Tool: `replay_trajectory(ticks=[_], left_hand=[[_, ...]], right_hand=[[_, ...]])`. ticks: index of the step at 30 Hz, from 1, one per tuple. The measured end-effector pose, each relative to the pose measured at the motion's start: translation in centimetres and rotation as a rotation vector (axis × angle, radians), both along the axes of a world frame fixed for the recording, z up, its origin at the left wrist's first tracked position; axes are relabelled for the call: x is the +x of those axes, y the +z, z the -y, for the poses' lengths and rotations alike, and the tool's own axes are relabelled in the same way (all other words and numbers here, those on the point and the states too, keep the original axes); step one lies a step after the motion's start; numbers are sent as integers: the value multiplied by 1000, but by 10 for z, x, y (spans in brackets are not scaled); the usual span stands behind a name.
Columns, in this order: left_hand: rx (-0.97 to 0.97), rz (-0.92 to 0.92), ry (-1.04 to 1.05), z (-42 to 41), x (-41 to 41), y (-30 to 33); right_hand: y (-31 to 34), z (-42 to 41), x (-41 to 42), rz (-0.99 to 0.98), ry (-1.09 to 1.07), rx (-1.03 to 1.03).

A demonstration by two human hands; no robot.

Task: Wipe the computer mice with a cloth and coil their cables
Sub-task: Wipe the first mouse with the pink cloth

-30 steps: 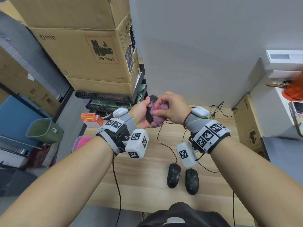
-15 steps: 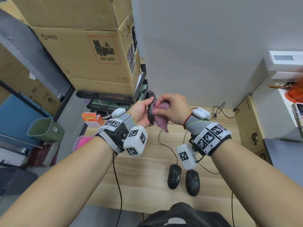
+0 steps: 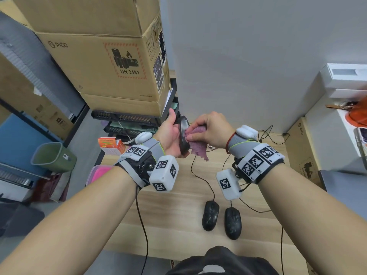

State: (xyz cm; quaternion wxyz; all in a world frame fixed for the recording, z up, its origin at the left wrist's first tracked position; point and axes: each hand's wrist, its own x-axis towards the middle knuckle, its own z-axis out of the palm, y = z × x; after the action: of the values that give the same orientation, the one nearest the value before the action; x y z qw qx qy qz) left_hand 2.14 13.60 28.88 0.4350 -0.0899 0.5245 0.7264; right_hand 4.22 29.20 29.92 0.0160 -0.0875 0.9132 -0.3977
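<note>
Three black mice were in view: one held mouse [image 3: 183, 135] was raised above the desk [image 3: 178, 195] and turned on its edge, and two more lay side by side on the wood near the person's body, the left desk mouse [image 3: 211, 215] and the right desk mouse [image 3: 233, 223], both speckled with pale marks that looked like dust. The held mouse showed a dark, slightly glossy side; little else of it could be made out between the hands. The left hand [image 3: 170, 135] cupped it, thumb up along its far edge, fingers curled round it from behind. The right hand [image 3: 208, 129] pinched a bunched purple cloth [image 3: 196, 143] against the mouse's face, a loose corner of the cloth hanging below.

A thin black cable [image 3: 200, 175] ran down across the desk toward the left desk mouse; which lead belonged to the held mouse I could not tell. The risk, as I judged it, lay there: a hanging lead could snag on the wrist trackers or drag one of the resting mice. The edge-on hold also seemed slight, so a firm rub might twist the mouse out of the palm.

Stacked cardboard boxes [image 3: 95, 62] stood behind the hands, and a green bin [image 3: 53, 157] sat on the floor to the left.
</note>
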Motion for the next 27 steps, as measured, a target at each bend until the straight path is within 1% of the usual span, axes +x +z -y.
replay_trajectory(ticks=[3, 5, 7, 9, 11, 13, 16, 18, 21, 25, 27], left_hand=[[-55, -21, -110, -2, -1, -4], [-57, -12, -120, -4, -3, -6], [-23, 21, -80, -4, -5, -8], [13, 69, -11, 0, -8, -9], [22, 73, 12, 3, -9, -10], [7, 36, -18, 2, -7, -8], [-28, -27, -111, -3, -1, -5], [-18, -29, -132, -7, 1, -5], [-7, 10, -101, -5, -4, -5], [57, 71, -26, 3, -9, -1], [48, 61, -21, 4, -9, 0]], right_hand=[[0, -2, -9, -72, -149, 9], [0, 2, -12, -108, -183, 25], [0, 3, -9, -80, -94, 21], [1, 3, -5, 34, 62, 24], [1, 1, -4, 112, 123, 50], [2, 0, -8, 62, 74, 49], [4, -3, -17, -72, -131, 33], [4, -3, -19, -104, -199, 13], [-3, 3, -11, -115, -95, 21], [-8, 7, 6, 55, 156, 4], [-10, 7, 6, 103, 170, 7]])
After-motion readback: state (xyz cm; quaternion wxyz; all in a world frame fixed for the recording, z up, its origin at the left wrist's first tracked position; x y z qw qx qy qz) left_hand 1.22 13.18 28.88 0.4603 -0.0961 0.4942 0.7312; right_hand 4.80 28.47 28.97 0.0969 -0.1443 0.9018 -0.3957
